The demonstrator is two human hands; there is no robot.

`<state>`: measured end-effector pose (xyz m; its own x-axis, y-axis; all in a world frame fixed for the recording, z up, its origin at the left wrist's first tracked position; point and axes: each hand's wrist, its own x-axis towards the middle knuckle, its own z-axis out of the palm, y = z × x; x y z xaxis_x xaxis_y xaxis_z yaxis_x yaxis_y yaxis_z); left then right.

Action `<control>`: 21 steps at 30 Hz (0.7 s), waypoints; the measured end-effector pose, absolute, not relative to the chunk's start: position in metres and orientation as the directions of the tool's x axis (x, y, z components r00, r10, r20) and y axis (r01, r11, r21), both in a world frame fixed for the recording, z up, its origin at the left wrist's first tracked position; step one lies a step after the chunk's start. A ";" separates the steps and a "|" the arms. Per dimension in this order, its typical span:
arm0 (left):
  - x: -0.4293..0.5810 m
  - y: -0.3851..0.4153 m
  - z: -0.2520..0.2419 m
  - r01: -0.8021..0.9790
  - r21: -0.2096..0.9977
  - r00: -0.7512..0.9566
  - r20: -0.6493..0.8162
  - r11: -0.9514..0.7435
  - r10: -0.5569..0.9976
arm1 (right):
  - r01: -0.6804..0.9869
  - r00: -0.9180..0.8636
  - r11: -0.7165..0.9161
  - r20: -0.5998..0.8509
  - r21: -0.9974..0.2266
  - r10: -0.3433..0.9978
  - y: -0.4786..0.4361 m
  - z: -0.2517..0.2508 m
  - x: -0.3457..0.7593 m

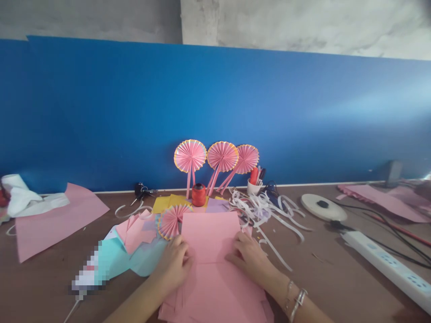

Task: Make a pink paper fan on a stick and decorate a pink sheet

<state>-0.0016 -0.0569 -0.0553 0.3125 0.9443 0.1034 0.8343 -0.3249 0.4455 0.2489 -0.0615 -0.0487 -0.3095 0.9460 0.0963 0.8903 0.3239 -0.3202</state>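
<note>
A pink paper sheet (210, 235) lies on the brown table in front of me, on top of more pink sheets (218, 296). My left hand (173, 262) presses on the sheet's left side at a fold line, fingers curled. My right hand (249, 255) rests on its right side at the same fold, fingers bent onto the paper; bracelets are on that wrist. A small pleated pink fan (171, 220) lies just beyond my left hand.
Three pink paper fans on sticks (220, 159) lean against the blue wall, with a red thread spool (198, 194) and a pen cup (254, 185) below. White paper strips (266, 208), a power strip (387, 264), a white round lamp base (323, 207), teal paper (117, 258) and loose pink sheets (54, 222) surround the work.
</note>
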 end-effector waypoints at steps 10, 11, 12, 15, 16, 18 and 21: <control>0.000 -0.068 -0.049 0.734 0.273 0.595 0.180 -0.621 0.783 | 0.860 -0.436 0.448 0.106 -0.245 0.894 -0.059 -0.045 0.259; -0.001 -0.068 -0.050 0.738 0.256 0.600 0.172 -0.624 0.781 | 0.858 -0.445 0.458 0.109 -0.233 0.889 -0.058 -0.045 0.262; -0.001 -0.067 -0.051 0.744 0.240 0.605 0.155 -0.624 0.781 | 0.855 -0.455 0.469 0.113 -0.223 0.883 -0.058 -0.046 0.264; -0.001 -0.066 -0.050 0.763 0.187 0.618 0.072 -0.619 0.783 | 0.848 -0.466 0.485 0.137 -0.213 0.874 -0.057 -0.047 0.272; 0.000 -0.067 -0.049 0.766 0.167 0.623 0.044 -0.620 0.781 | 0.846 -0.464 0.486 0.145 -0.219 0.874 -0.057 -0.047 0.273; 0.002 -0.069 -0.046 0.766 0.142 0.632 0.006 -0.627 0.775 | 0.843 -0.457 0.482 0.154 -0.238 0.876 -0.057 -0.046 0.274; 0.006 -0.075 -0.040 0.769 0.137 0.630 0.004 -0.624 0.777 | 0.840 -0.455 0.486 0.176 -0.240 0.873 -0.061 -0.039 0.268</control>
<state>0.0061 -0.0746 -0.0405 0.6295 0.7770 0.0038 0.7693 -0.6240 0.1372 0.2679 -0.0613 -0.0395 -0.4550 0.8730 0.1757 0.8402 0.4863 -0.2402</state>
